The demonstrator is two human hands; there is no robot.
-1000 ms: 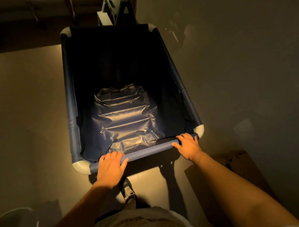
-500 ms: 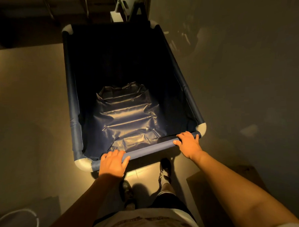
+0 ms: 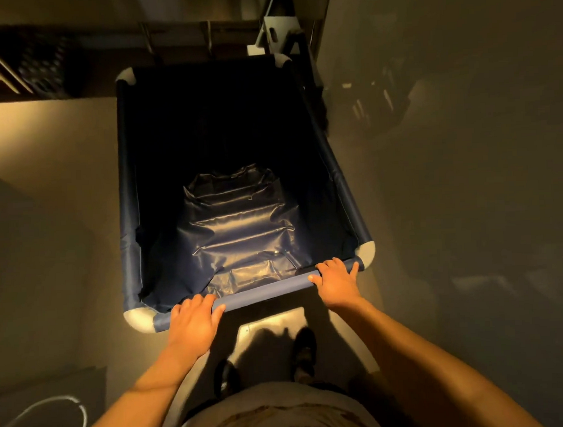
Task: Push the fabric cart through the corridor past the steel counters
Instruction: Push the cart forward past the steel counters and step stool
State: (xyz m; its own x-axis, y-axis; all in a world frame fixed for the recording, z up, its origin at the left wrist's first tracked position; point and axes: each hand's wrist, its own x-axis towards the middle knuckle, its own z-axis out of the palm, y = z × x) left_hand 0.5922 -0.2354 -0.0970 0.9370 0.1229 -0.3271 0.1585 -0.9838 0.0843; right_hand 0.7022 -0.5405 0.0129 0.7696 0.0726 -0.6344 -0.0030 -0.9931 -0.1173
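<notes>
A dark blue fabric cart (image 3: 129, 194) with pale corner caps fills the middle of the head view; its shiny liner is bare inside. My left hand (image 3: 193, 327) grips the near rim rail by the left corner. My right hand (image 3: 336, 280) grips the same rail by the right corner. A steel counter surface (image 3: 466, 189) runs along the cart's right side, and a beige counter top (image 3: 47, 191) lies on the left. My two shoes show on the floor just behind the cart.
Dark shelving with a crate (image 3: 41, 65) stands at the far left. A pale metal bracket (image 3: 278, 29) juts up beyond the cart's far right corner. A white cable loop (image 3: 53, 407) lies at the lower left. The lighting is dim.
The cart has rolled forward toward the shelving and bracket. My feet have stepped along behind it. Both hands keep the same grip on the rail.
</notes>
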